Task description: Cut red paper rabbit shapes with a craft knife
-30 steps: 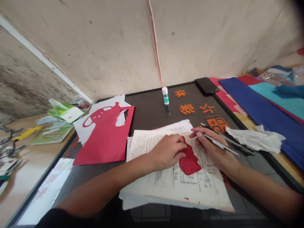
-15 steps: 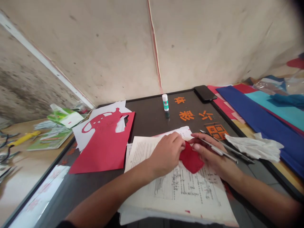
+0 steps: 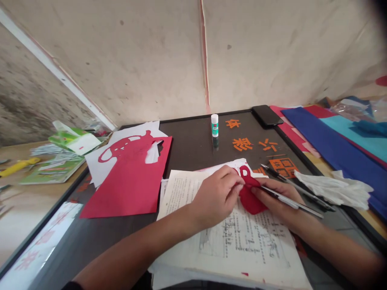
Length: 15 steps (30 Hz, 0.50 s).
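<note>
Over an open printed book (image 3: 217, 257), a small red paper cutout (image 3: 253, 200) is held between my two hands. It has a rounded lower part and a small ring-shaped end at the top. My left hand (image 3: 215, 196) pinches its left edge between thumb and fingertips. On the other side, my right hand (image 3: 279, 197) grips the cutout with the thumb on top. A slim pen-like tool (image 3: 288, 200), dark at the front and pale along the body, is also tucked in the right hand; its tip is hidden. Tiny red scraps (image 3: 244, 274) lie on the lower page.
A large red sheet (image 3: 127, 189) with cut openings lies left on white paper. A glue stick (image 3: 215, 125) stands behind the book. Another slim tool (image 3: 298, 187), crumpled tissue (image 3: 335, 187), a phone (image 3: 267, 116) and blue sheets (image 3: 320, 141) are at right. Orange cut-out characters (image 3: 242, 143) mark the dark tabletop.
The red cutout has turned and shifted in my fingers, and its ring-shaped end now shows above my hands. The tool in my right hand has swung slightly. The view has shifted a little.
</note>
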Available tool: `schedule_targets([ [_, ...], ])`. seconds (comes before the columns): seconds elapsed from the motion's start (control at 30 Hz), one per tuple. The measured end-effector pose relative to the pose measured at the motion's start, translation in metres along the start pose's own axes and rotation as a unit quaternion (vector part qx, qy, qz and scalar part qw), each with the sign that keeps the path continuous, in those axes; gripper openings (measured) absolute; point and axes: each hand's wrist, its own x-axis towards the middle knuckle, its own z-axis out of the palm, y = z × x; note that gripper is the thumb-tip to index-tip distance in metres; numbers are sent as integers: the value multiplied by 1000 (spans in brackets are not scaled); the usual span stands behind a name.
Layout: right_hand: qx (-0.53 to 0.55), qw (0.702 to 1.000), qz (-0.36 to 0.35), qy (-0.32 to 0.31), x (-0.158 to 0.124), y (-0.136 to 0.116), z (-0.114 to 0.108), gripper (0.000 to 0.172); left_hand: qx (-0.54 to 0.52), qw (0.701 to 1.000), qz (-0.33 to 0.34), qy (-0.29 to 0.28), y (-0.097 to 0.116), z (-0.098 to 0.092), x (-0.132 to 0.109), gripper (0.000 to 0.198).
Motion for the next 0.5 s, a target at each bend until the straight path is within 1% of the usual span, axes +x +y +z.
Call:
schedule_targets([
  [0.07,19,1000,17,18,0,-2,0,24,15,999,22,18,1,-1,1,14],
  [0.13,25,999,27,25,0,-7,0,26,62,996,54,26,2,0,1,15],
  [0.2,21,999,38,24,0,-12,1,30,106,991,71,30,2,3,1,15],
  [0.3,6,998,51,24,0,-17,3,32,138,987,71,42,3,7,1,14],
  [0.4,2,998,61,15,-1,-21,4,31,148,986,57,48,2,8,1,12],
  [0.5,6,999,53,5,-2,-22,3,30,143,987,49,47,1,8,1,12],
])
